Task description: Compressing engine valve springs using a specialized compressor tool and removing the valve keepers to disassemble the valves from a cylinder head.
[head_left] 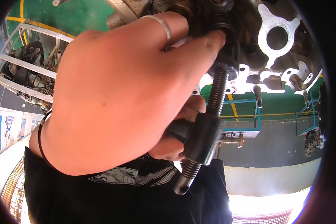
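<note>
My left hand (119,89), with a ring on one finger and a dark cord at the wrist, fills the middle of the view. Its fingers curl toward the engine casting; the thumb presses beside the upper end of a black screw clamp (203,140), and what lies between the fingers is hidden. The clamp's long threaded rod runs through a thick black sleeve and ends in a drilled tip. Below and partly behind, my right hand (166,147) wraps round the clamp's dark side arm; its own arm is out of sight. Above, the metal engine casting (246,78) has pale machined faces.
A pale three-lobed flange (278,35) with a round hole is at upper right. On the left, a white metal frame (28,67) holds engine parts. Blue stands (257,117) are beyond the casting on the green floor (287,108). My black shirt (130,201) is close below.
</note>
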`<state>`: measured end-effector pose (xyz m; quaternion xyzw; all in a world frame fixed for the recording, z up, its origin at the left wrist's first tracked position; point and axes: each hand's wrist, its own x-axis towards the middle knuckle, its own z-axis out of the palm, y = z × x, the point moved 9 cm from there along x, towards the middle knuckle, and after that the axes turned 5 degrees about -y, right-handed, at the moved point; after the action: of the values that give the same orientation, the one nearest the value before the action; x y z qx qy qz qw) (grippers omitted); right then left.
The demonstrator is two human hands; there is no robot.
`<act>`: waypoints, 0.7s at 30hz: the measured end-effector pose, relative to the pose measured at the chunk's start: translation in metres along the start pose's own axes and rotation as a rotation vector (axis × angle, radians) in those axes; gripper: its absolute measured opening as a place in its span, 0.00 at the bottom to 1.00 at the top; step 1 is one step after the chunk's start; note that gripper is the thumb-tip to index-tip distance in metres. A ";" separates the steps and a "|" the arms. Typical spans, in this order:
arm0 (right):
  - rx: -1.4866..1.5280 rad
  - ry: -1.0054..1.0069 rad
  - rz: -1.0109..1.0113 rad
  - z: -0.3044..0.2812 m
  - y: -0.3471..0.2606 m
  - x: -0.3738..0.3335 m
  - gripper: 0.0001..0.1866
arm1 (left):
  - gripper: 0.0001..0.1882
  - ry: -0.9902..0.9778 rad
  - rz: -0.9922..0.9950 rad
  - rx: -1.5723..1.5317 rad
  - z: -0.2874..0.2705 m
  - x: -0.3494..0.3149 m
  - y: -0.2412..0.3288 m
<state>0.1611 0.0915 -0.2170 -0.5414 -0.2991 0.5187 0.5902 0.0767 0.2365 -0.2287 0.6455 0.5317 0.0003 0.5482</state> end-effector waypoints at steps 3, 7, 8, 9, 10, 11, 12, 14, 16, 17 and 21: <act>-0.026 0.065 0.026 -0.003 0.001 0.002 0.25 | 0.36 -0.005 -0.008 0.008 0.000 -0.001 -0.002; -0.070 0.012 -0.021 0.001 0.000 0.006 0.22 | 0.36 -0.012 -0.010 0.016 0.000 -0.002 -0.002; -0.058 0.075 -0.041 -0.001 0.001 0.004 0.22 | 0.36 -0.013 -0.007 0.017 -0.001 -0.002 -0.001; -0.054 0.091 -0.047 -0.002 0.001 0.003 0.21 | 0.36 -0.017 -0.007 0.020 -0.002 -0.002 0.000; -0.051 0.106 -0.054 -0.003 0.001 0.002 0.21 | 0.35 -0.018 -0.007 0.022 -0.002 -0.002 0.000; -0.046 0.104 -0.035 -0.003 0.004 0.003 0.20 | 0.35 -0.019 -0.003 0.026 -0.002 -0.003 0.001; -0.049 0.095 -0.011 -0.003 0.005 0.003 0.19 | 0.35 -0.023 -0.005 0.027 -0.002 -0.003 0.001; -0.061 0.080 0.028 -0.003 0.006 0.003 0.18 | 0.35 -0.023 -0.003 0.032 -0.003 -0.004 0.002; -0.077 0.062 0.065 -0.004 0.005 0.005 0.17 | 0.35 -0.038 0.001 0.025 -0.001 -0.006 0.002; -0.084 0.052 0.084 -0.004 0.005 0.006 0.16 | 0.34 -0.050 0.004 0.019 -0.001 -0.007 0.001; -0.083 0.006 0.138 -0.003 0.000 0.009 0.13 | 0.32 -0.048 0.151 0.034 -0.008 -0.011 0.002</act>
<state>0.1657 0.0986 -0.2198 -0.5864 -0.2805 0.5435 0.5311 0.0688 0.2346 -0.2177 0.6930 0.4681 0.0173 0.5481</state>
